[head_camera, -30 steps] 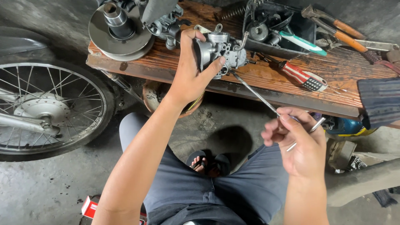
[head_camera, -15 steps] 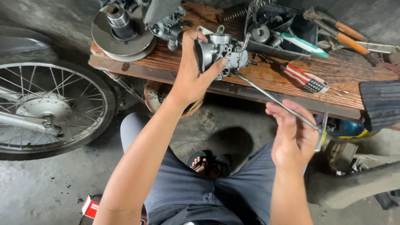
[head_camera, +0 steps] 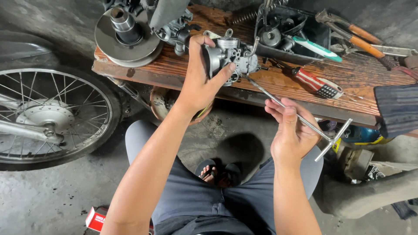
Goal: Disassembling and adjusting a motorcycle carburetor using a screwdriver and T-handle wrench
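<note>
Grey cast metal fills the left hand: a carburettor clamped between thumb and fingers, held up at the near edge of the wooden workbench. The right hand is closed around the shaft of a long T-handle wrench, fingers wrapped over it, with the crossbar sticking out beyond the palm at lower right and the thin tip reaching up to the underside of the carburettor. On the bench behind lie a round clutch pulley at the left, a black tray of small parts, a screwdriver with a red and white striped handle and pliers with orange grips. A spoked motorcycle wheel stands on the concrete floor at the left, beside the person's grey-trousered knee.
</note>
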